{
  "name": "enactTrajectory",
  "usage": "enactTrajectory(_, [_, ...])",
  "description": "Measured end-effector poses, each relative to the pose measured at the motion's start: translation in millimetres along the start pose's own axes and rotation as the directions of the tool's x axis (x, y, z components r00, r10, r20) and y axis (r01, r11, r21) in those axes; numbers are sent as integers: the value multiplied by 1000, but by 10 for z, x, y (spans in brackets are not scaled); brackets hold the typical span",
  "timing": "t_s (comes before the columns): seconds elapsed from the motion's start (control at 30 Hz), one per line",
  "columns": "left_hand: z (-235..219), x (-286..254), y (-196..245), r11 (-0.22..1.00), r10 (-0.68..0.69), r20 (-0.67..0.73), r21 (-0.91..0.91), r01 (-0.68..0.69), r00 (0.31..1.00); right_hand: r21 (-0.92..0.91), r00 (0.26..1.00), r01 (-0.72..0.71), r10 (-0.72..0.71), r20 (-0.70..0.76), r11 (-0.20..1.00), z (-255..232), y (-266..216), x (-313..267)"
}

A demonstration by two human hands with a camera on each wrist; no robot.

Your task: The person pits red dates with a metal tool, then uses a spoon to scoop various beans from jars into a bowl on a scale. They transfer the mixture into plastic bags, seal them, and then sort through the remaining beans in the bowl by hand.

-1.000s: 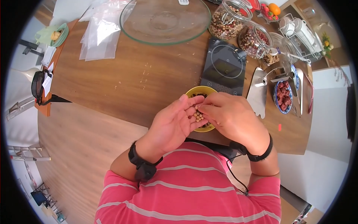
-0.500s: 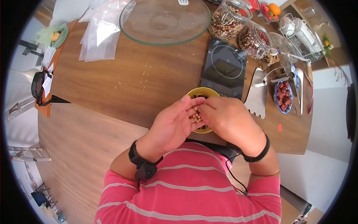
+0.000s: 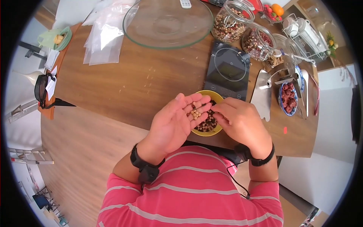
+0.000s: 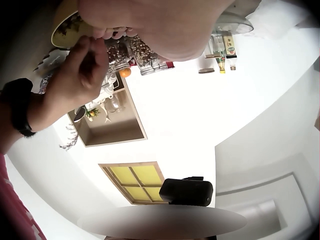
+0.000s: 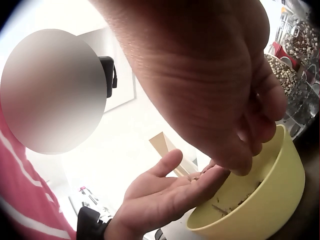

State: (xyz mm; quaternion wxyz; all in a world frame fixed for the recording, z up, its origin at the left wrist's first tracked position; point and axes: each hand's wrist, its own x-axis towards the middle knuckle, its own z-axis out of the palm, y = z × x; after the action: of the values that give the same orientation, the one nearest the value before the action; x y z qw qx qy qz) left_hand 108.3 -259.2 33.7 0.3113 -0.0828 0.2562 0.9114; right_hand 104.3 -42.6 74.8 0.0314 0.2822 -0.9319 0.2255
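Note:
My left hand (image 3: 172, 121) lies palm up, fingers straight, carrying a small heap of round beige and dark seeds (image 3: 194, 114) on its fingers. Below and just beyond it stands a yellow bowl (image 3: 206, 134), part-filled with mixed seeds (image 3: 206, 126). Over the bowl's right side hovers my right hand (image 3: 244, 119), fingers bent downward, thumb near the index finger; I cannot tell whether a seed is between them. In the right wrist view, the right fingertips are close to the left fingertips, above the bowl (image 5: 280, 195).
Beyond the bowl lies a black induction cooker (image 3: 227, 72). Glass jars of seeds (image 3: 230, 24) stand at the back right, a large glass plate (image 3: 168, 38) at the back. A wide metal blade (image 3: 261, 94) and a bowl of dark red pieces (image 3: 288, 99) lie right; plastic bags (image 3: 102, 47) back left.
The right hand has drawn back to the right from the left fingers, uncovering the seeds there and in the bowl. The left fingers have spread flatter; the head view has shifted slightly.

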Motion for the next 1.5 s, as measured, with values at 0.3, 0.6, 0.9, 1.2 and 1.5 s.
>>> enactTrajectory(0.3, [-19,38,-130,1000,-21,98,-8,22,995,93,995,-93,94,-10,991,29,-284,133])
enactTrajectory(0.6, [55,51,-175,999,-32,75,-29,35,997,72,990,-141,142,-1,987,33,-290,128])
enactTrajectory(0.9, [19,60,-208,992,-67,179,-97,86,982,-56,989,97,-90,113,994,-8,-255,167])
enactTrajectory(1.2, [10,43,-123,991,-99,123,-76,108,988,-203,935,345,-317,158,916,11,-394,264])
enactTrajectory(1.5, [16,29,-109,993,-105,89,-49,110,991,-217,960,281,-271,74,935,109,-394,203])
